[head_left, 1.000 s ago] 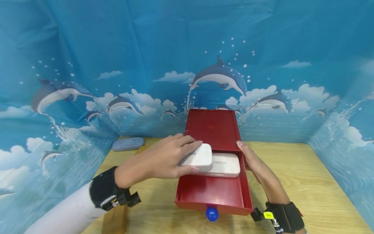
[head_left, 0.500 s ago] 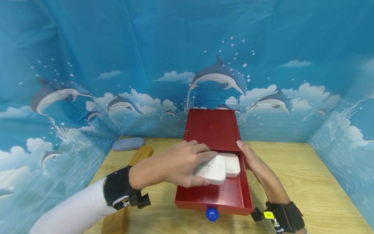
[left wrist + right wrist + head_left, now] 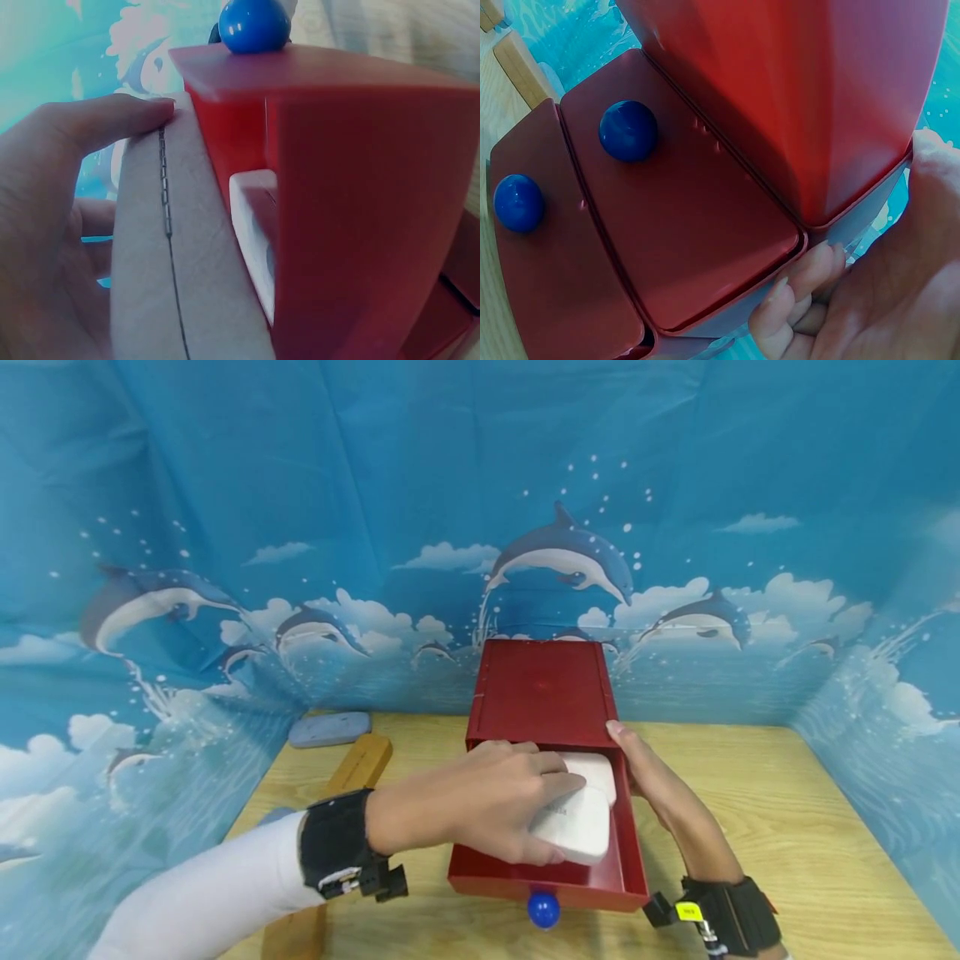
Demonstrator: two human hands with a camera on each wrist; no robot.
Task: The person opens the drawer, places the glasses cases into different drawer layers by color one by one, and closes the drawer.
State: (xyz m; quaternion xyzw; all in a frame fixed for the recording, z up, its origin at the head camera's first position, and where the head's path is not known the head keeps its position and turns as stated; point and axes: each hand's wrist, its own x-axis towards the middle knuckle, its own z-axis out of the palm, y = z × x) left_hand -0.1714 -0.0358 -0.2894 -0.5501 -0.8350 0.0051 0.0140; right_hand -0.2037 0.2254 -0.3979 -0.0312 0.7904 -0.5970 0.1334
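Observation:
My left hand [image 3: 502,797] grips a white glasses case [image 3: 581,827], its fingers on top and thumb along the near side. Seen from the left wrist, the held case [image 3: 150,247] shows a metal hinge and tilts beside the drawer wall. A second white glasses case [image 3: 597,768] lies in the pulled-out top drawer [image 3: 622,860], partly covered by the first. This drawer belongs to a red drawer cabinet [image 3: 543,693] and has a blue knob [image 3: 543,910]. My right hand [image 3: 652,768] holds the cabinet's right side, thumb at its top edge, fingers curled against the side.
Two lower drawers [image 3: 675,217] with blue knobs are closed. Left of the cabinet, a grey-blue case [image 3: 330,729] and brown cases, one far [image 3: 362,758] and one near [image 3: 296,933], lie on the wooden table [image 3: 780,810]. A dolphin-printed curtain [image 3: 420,485] surrounds the table.
My left hand has carried its white glasses case rightward and toward me, from over the drawer's back left to lower over the second case's front. The right hand has stayed in place.

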